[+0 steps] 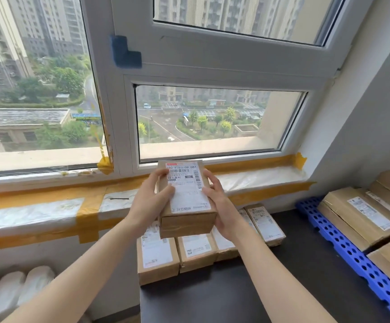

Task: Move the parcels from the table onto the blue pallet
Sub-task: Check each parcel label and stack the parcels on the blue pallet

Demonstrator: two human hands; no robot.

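Parcels [187,222], two stacked, are being held above the dark counter [247,287]: the left hand [151,201] and right hand [217,201] are gripping opposite sides, while further parcels are lying on the blue pallet [343,243] at right.

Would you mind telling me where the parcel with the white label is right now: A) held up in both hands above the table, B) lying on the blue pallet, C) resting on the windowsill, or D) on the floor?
A: the left hand and right hand grip the sides of the parcel, raised above the parcels lying on the table.
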